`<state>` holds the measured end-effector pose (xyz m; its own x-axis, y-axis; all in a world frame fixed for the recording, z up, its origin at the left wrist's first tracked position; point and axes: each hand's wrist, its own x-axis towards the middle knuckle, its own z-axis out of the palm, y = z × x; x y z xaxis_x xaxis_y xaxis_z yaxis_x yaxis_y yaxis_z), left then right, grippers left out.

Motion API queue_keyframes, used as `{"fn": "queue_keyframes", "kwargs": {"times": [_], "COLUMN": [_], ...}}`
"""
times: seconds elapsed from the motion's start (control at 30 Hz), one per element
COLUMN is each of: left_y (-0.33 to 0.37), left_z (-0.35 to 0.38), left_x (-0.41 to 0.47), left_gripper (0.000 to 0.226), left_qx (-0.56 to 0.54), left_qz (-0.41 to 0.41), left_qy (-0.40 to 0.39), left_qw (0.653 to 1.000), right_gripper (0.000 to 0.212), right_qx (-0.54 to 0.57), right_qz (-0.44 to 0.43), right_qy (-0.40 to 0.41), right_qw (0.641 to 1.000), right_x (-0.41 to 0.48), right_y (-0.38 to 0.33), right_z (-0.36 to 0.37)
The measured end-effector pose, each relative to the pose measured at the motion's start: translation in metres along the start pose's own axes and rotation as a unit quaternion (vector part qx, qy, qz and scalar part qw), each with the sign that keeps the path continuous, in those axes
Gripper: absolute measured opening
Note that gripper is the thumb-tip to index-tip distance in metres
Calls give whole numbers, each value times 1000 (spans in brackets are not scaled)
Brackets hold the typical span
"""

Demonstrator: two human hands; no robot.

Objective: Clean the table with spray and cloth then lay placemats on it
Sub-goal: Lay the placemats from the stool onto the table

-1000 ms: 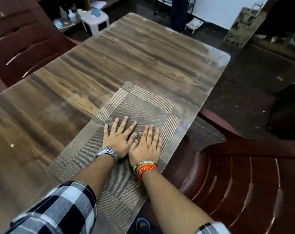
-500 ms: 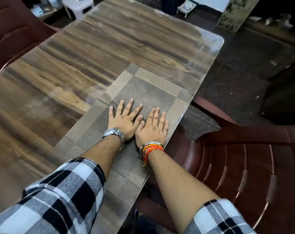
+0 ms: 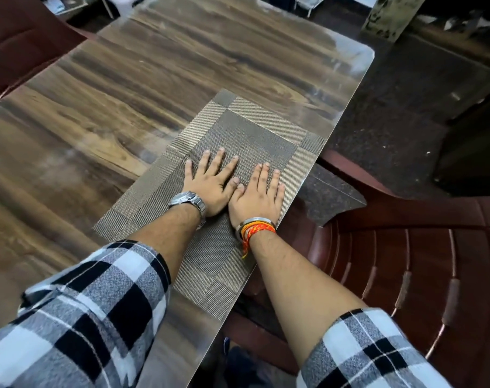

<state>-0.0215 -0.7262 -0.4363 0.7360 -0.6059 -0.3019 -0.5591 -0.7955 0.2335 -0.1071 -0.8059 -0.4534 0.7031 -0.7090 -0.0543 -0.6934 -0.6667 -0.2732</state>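
Note:
A woven brown-grey placemat (image 3: 255, 127) lies flat along the right edge of the wood-grain table (image 3: 126, 107). My left hand (image 3: 213, 183), with a steel watch on the wrist, rests palm down on the mat's middle, fingers spread. Beside it, thumbs nearly touching, my right hand (image 3: 259, 194) lies flat on the mat near the table's edge, with orange threads and a bangle on the wrist. Neither hand holds anything. No spray bottle or cloth is in view.
A dark red plastic chair (image 3: 406, 261) stands close against the table's right side, below my right arm. Another red chair (image 3: 19, 46) is at the far left. Dark floor (image 3: 392, 121) lies beyond the table's right edge, with a white stool (image 3: 118, 4) at the top.
Both hands stay pressed flat on the placemat. My head has leaned forward and lower, so the table and mat look larger and my sleeves fill the foreground.

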Motion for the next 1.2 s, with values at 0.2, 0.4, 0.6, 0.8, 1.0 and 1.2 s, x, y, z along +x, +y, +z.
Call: {"fn": "queue_keyframes", "kwargs": {"times": [0.2, 0.4, 0.6, 0.8, 1.0, 1.2], "left_y": [-20, -28, -54, -120, -213, -286], "left_z": [8, 2, -22, -35, -11, 61], "left_x": [-20, -35, -88, -184, -346, -530], "left_gripper": [68, 74, 72, 75, 75, 76], "left_qx": [7, 17, 7, -18, -65, -124], "left_qz": [-45, -42, -90, -192, -342, -486], "left_qy": [32, 34, 67, 116, 164, 190], "left_qw": [998, 998, 994, 974, 923, 844], "right_gripper": [67, 67, 67, 64, 63, 64], "right_qx": [-9, -8, 11, 62, 61, 54], "right_qz": [-2, -3, -98, -309, -472, -594], "right_qy": [6, -5, 15, -28, -87, -167], "right_qw": [1000, 1000, 995, 949, 875, 785], "right_x": [1, 0, -20, -105, -242, -411], "right_y": [0, -2, -30, -133, -214, -268], "right_z": [1, -1, -24, -23, 5, 46]}}
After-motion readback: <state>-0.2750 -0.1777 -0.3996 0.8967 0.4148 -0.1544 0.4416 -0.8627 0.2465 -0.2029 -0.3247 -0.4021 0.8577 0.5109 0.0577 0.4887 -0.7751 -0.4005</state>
